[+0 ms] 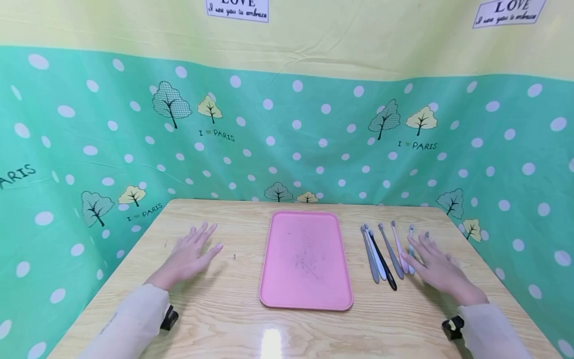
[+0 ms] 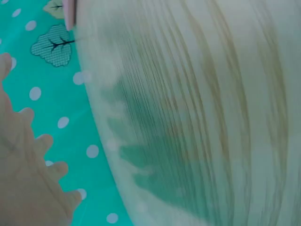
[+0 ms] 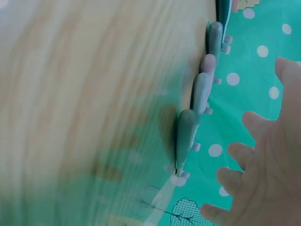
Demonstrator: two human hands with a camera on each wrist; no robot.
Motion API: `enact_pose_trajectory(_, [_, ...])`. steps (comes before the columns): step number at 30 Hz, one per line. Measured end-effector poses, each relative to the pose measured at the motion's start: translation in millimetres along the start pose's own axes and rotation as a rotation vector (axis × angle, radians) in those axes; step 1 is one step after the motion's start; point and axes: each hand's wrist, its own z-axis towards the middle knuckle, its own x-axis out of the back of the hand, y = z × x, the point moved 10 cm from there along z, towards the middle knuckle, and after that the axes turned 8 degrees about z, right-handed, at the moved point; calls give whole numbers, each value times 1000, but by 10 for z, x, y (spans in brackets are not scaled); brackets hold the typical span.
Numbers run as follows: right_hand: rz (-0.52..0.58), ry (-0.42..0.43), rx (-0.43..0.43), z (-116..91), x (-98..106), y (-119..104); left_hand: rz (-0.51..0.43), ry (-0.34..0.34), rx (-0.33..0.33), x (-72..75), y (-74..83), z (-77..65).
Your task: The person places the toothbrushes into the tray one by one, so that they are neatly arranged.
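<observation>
My left hand (image 1: 190,255) hovers over the left part of the table with its fingers spread and nothing in them. To the right, several toothbrushes lie side by side, heads toward the back wall. Among them are a black toothbrush (image 1: 383,262), a pink toothbrush (image 1: 397,248) and a grey toothbrush (image 1: 370,257). My right hand (image 1: 441,271), fingers also spread, is held above the rightmost brushes and partly hides them. In the right wrist view, rounded handle ends, such as a grey-green handle (image 3: 185,134), line up beside the hand's fingers (image 3: 242,153).
A pink rectangular tray (image 1: 305,239) lies flat in the middle of the wooden table (image 1: 228,294), with dark marks on its surface. Polka-dot cloth (image 1: 251,164) hangs at the back and both sides. A small dark speck (image 1: 234,256) is on the table left of the tray.
</observation>
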Motion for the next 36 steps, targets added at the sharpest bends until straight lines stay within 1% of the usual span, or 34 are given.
enact_pose_trajectory(2, [40, -7, -1, 13, -24, 10, -88, -6, -3, -7, 25, 8])
enact_pose_trajectory(5, [99, -14, 7, 33, -45, -7, -226, -19, 13, -28, 54, 21])
enact_pose_trajectory(9, [168, -26, 24, 38, -70, -75, -362, -26, 29, -79, 106, 47])
enact_pose_trajectory(13, [212, -34, 31, 28, -86, -134, -442, -24, 33, -134, 179, 89])
enact_pose_trajectory(16, [230, -33, 29, 27, -86, -156, -495, -40, 62, -180, 233, 117])
enact_pose_trajectory(20, [247, -30, 34, 25, -92, -184, -577, -85, 83, -262, 331, 147])
enact_pose_trajectory(22, [258, -30, 46, 23, -97, -210, -613, -103, 68, -308, 387, 162])
enact_pose_trajectory(26, [280, -27, 77, 19, -102, -267, -714, -141, 51, -426, 483, 198])
enact_pose_trajectory(29, [291, -13, 102, 19, -103, -297, -783, -191, 54, -533, 561, 222])
enact_pose_trajectory(32, [290, 4, 135, 24, -101, -332, -810, -237, 63, -624, 643, 234])
enact_pose_trajectory(36, [277, 19, 152, 27, -99, -377, -811, -280, 64, -704, 752, 240])
